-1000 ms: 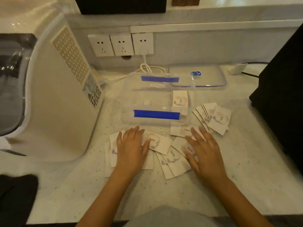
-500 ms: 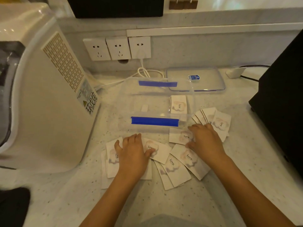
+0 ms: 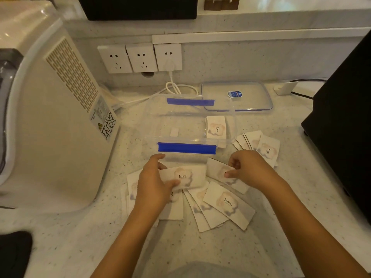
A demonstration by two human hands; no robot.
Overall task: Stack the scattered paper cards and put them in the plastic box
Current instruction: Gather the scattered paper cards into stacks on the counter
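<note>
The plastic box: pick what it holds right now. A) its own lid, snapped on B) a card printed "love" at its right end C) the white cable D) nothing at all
B: inside the plastic box a card printed "love" lies at the right end, and the lid rests on the counter behind.

— On our left the big cream-white appliance with the perforated side panel (image 3: 60,125) walls off that edge; we get only a narrow strip of speckled stone counter (image 3: 128,149) between it and the clear plastic box with blue clips (image 3: 154,125).

— On our right the tall black block (image 3: 345,127) closes things in, and fanned white "love" cards (image 3: 261,145) fill the gap beside the box.

— Behind the box lie the clear flat lid (image 3: 251,97) and a looped white cable (image 3: 176,89).

— The box mouth stands open from above, and the near counter is bare.
</note>
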